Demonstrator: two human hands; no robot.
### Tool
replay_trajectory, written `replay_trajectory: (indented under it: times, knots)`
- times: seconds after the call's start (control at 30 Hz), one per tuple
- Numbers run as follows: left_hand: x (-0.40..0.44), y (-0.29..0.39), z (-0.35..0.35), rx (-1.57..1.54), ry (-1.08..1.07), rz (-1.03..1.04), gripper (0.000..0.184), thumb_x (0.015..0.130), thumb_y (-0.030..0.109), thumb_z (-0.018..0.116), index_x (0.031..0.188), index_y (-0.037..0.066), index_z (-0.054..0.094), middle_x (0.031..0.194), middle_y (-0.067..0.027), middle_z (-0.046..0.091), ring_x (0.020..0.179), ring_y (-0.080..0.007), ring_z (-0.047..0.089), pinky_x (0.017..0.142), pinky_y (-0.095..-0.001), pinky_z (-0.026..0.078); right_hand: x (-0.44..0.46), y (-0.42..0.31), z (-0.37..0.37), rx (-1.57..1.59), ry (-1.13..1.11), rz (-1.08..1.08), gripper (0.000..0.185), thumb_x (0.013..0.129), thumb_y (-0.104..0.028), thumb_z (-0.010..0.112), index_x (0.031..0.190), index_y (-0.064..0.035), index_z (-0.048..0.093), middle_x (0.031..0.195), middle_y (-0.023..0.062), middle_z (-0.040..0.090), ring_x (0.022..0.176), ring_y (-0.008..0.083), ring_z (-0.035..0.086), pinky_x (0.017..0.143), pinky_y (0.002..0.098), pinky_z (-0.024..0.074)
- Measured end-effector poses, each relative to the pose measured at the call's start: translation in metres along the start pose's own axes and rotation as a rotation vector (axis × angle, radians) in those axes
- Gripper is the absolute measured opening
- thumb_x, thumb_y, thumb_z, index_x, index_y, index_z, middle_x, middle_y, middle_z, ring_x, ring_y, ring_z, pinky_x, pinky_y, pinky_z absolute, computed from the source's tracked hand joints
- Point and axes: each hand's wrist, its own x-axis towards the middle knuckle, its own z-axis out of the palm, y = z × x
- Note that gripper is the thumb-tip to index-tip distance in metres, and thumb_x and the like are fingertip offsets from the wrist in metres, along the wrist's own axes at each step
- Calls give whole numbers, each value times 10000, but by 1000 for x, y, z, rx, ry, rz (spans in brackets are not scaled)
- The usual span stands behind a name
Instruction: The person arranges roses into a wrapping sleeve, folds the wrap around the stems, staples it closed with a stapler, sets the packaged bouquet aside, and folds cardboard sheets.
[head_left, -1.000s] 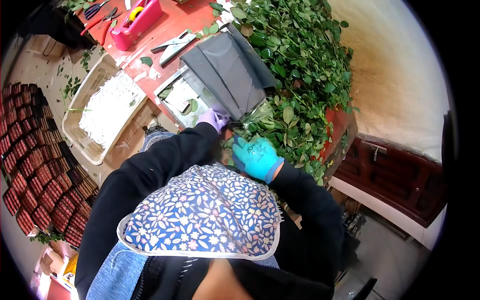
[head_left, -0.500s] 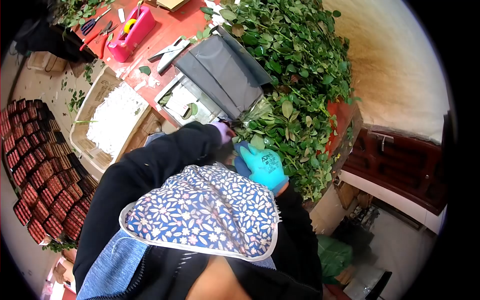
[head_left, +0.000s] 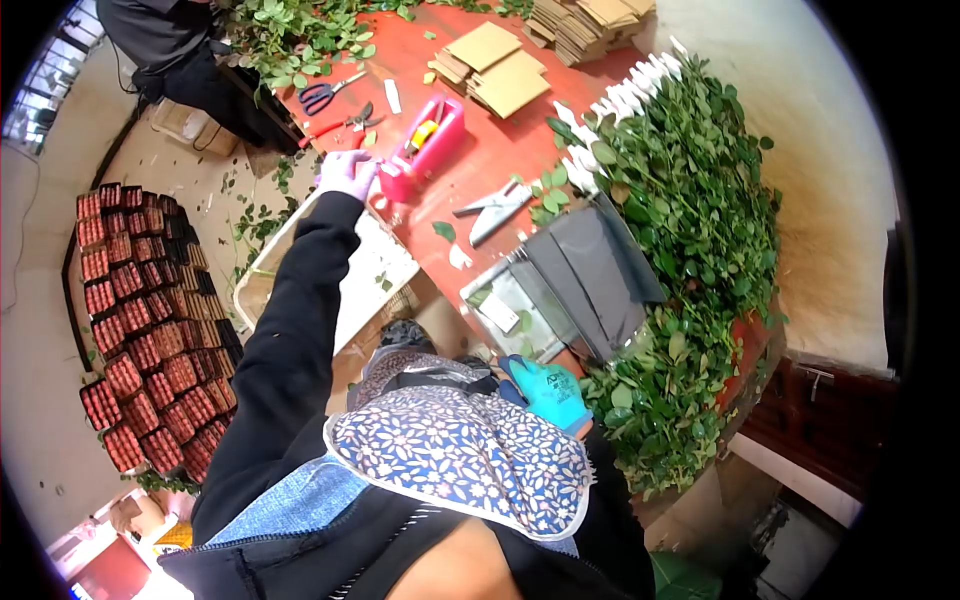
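Observation:
My left hand (head_left: 348, 172), in a purple glove, is stretched far forward to the near end of the pink tape dispenser (head_left: 432, 135), which carries a yellow-cored roll. Its fingers are bent at that end; whatever they pinch is too small to make out. Close to my body, my right hand (head_left: 552, 394) wears a teal glove with dark blue fingers. It is curled beside the leafy stems (head_left: 690, 200), and what it grips is hidden. Ahead of it are a clear tray (head_left: 515, 312) and a dark grey cover (head_left: 590, 280). A stapler-like tool (head_left: 497, 211) lies beyond.
Scissors (head_left: 325, 93) and red-handled pruners (head_left: 345, 124) lie on the red table (head_left: 450, 235). Cardboard pieces (head_left: 500, 70) are stacked at the back. A pale crate (head_left: 350, 310) stands left of the table, and packed dark trays (head_left: 150, 330) cover the floor. Another person (head_left: 170, 50) stands at far left.
My left hand has moved from beside my right hand, forward and left to the tape dispenser. My right hand remains low by the leaves. The head view has shifted, showing more of the table's back.

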Motion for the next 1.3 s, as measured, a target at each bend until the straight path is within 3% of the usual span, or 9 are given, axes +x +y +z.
replay_trajectory:
  times: [0.13,0.2,0.47,0.6,0.73,0.93,1.03,1.1,1.3]
  knots:
    - [30,35,40,-184,-513,-336,450,864,516,687,955,80,749,793,-108,708,714,-234,670,695,-372,546,4,6,5,-38,87,-41,374,909,-320,601,1193,-75,601,1058,161,643,819,369,643,690,462,496]
    - [30,42,51,-580,-676,-524,319,883,341,739,883,22,742,723,-64,695,610,-153,641,610,-297,519,5,6,8,-11,121,-55,377,906,-316,597,1198,-78,601,1063,171,647,819,371,645,698,465,497]
    - [-71,96,-58,-936,-574,-99,96,853,162,709,866,69,688,726,33,579,696,-76,525,635,-267,430,26,14,21,114,232,-128,364,880,-260,630,1193,-75,618,1032,166,671,802,345,672,710,438,527]
    - [-158,94,-117,-970,-735,-578,103,940,134,640,880,68,689,838,-8,675,688,-66,547,654,-228,450,94,12,46,1138,257,-181,383,1000,-195,553,1327,3,543,1201,133,652,1032,219,658,892,310,507]
    - [-161,104,-112,-1067,-770,-579,128,956,179,637,895,70,668,828,5,670,633,-40,509,583,-204,420,175,21,37,1873,135,-116,362,1022,-175,467,1325,9,543,1271,155,617,1149,261,618,982,375,492]
    - [-176,94,-84,-986,-785,-618,146,962,215,634,887,94,664,707,42,602,563,-34,465,527,-195,386,212,-5,25,1946,59,311,359,986,-295,529,1160,8,607,1114,158,684,998,288,678,898,404,545]
    - [-200,69,-61,-688,-974,-684,192,949,260,649,845,99,657,647,33,575,555,-51,495,522,-223,404,243,32,146,2017,-270,-275,267,1003,-229,487,1068,-15,633,965,148,687,892,301,670,789,412,560]
    - [-221,50,-58,-776,-1098,-763,172,948,220,648,930,54,687,652,15,581,548,-68,511,499,-235,414,200,-4,93,2107,-199,337,326,1017,-295,485,1061,-13,642,971,139,690,871,292,677,807,406,550]
    - [-174,122,-48,-1054,-1283,-623,279,946,109,631,1203,56,538,699,-10,585,534,-63,501,475,-220,413,69,16,33,1555,594,-230,391,1024,-256,432,1107,55,655,1051,144,701,944,227,677,899,369,517]
